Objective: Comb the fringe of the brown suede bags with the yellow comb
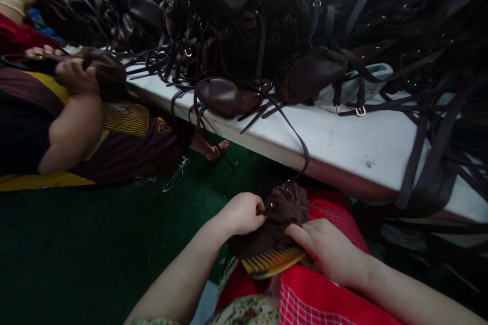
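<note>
A small dark brown drawstring pouch (285, 210) lies on my lap over red cloth (324, 304). My left hand (244, 213) is closed in a pinch on the pouch's drawstring near a metal ring. My right hand (324, 246) rests fingers together on the pouch's lower part and on a yellow comb (267, 263) lying under it. A dark strap (295, 134) runs from the pouch up to the white table.
The white table (343, 142) slants across the view, heaped with dark brown bags (224, 95) and straps (430, 162). At left a seated person in maroon and yellow handles a brown bag (109, 73). Green floor (95, 249) lies between us.
</note>
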Motion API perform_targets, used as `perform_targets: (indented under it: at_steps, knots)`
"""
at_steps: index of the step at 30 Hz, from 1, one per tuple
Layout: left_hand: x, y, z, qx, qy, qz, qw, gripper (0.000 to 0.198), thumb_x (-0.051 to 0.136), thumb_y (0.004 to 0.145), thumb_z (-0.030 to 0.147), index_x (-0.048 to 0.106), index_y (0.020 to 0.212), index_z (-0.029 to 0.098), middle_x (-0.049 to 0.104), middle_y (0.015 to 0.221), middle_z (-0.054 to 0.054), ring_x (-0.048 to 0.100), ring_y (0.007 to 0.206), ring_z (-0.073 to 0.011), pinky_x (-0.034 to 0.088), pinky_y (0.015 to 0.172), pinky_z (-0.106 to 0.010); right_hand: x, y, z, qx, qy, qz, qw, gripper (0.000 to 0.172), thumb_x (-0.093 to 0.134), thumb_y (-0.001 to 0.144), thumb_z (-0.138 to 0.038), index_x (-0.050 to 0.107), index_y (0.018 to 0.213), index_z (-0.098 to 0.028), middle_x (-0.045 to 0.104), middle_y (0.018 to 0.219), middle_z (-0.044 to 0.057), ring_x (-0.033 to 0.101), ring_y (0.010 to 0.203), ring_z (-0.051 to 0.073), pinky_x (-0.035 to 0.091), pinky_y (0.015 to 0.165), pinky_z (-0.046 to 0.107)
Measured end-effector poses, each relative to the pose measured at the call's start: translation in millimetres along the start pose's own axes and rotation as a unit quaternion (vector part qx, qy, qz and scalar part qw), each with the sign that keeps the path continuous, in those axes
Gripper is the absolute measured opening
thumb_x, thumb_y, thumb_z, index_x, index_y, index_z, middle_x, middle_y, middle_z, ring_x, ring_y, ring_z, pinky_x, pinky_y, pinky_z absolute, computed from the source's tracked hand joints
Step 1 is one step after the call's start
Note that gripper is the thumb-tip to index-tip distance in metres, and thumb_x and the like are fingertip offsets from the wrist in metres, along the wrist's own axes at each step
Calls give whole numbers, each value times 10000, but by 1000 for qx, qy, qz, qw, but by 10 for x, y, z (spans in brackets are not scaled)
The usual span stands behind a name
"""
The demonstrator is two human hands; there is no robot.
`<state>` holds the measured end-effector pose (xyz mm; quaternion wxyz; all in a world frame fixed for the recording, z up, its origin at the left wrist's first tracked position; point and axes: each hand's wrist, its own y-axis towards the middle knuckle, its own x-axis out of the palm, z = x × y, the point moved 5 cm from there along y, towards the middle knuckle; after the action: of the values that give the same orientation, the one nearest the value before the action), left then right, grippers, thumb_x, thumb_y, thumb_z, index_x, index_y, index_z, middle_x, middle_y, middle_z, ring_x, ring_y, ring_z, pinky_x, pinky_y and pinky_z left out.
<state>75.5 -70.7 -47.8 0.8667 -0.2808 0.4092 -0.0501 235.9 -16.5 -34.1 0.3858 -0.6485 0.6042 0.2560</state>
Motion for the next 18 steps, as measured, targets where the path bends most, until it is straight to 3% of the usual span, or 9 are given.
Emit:
perform_targets:
  at_steps: [4,7,9,12,15,17,18]
  knots:
    - [-80,-36,67,55,-200,-9,978,157,585,767,240,694,811,136,690,776,-25,622,722,-173,432,608,-228,-54,-25,81,35,65,76,994,186,525,751,-178,510,936,-191,646,766,18,581,667,170,332,584,272]
    - [-160,-119,257,119,-296,-15,948,185,617,798,278,695,851,119,696,843,-44,627,792,-181,461,689,-231,-188,13,154,67,153,126,978,549,519,677,-116,444,1218,-174,663,876,35,598,730,172,397,632,261]
    - [-203,-171,421,171,-291,-19,941,205,622,814,308,695,824,117,684,823,-49,617,760,-169,458,685,-229,-245,83,171,51,230,103,966,677,537,641,-102,405,1301,-171,657,935,39,599,755,164,430,648,249]
    - [-274,-234,652,247,-231,-9,941,236,597,842,351,694,843,135,664,831,-48,596,744,-155,443,670,-227,-250,187,169,-12,380,26,925,512,587,626,-110,547,1134,-158,646,966,31,596,787,150,467,673,230]
    - [-363,-250,821,292,-159,-13,943,263,603,836,380,679,782,134,631,737,-40,559,678,-140,422,621,-224,-180,225,185,-36,533,-32,845,409,642,637,-144,589,1042,-122,645,934,32,599,768,135,493,679,229]
    - [-503,-205,871,301,-175,20,937,296,594,836,399,659,720,135,612,717,-46,552,671,-139,430,633,-235,-126,222,179,-35,583,-51,810,351,676,657,-192,605,988,-102,640,861,30,592,701,120,499,645,224]
    - [-595,-161,865,294,-227,50,927,321,562,851,419,651,722,138,616,748,-58,566,701,-149,446,667,-249,-111,217,169,-35,589,-50,806,312,684,668,-212,612,950,-98,635,837,28,588,688,115,499,639,221]
